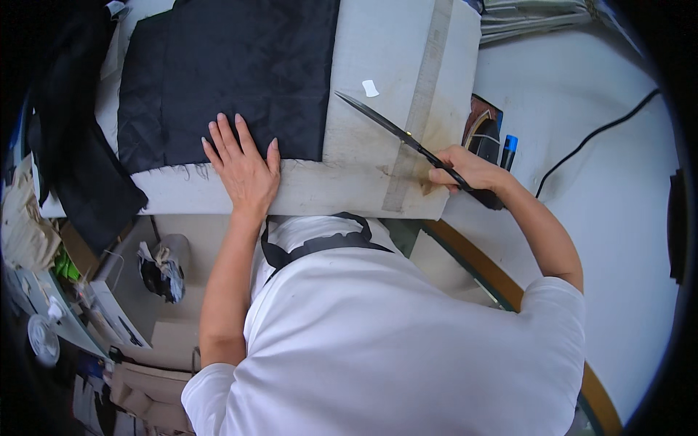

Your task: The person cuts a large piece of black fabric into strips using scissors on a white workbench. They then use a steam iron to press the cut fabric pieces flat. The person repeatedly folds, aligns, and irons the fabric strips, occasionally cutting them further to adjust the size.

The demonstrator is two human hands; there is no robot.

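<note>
A large piece of dark cloth [240, 65] lies flat over the pale padded board, its near edge frayed with loose threads. My left hand [246, 163] rests palm down on that near edge, fingers spread. In my right hand [465, 168] is a pair of long black scissors [385, 125], gripped around the handles. The blades look closed and point up and left, over the board to the right of the cloth. A small white scrap [370, 88] lies just beyond the scissor tips.
The padded board [356, 192] has a worn ruler strip [422, 102] along its right part. An iron [483, 138] and a blue-capped marker [510, 149] sit right of it, near a black cable [592, 134]. More dark cloth [91, 174] hangs off the left side.
</note>
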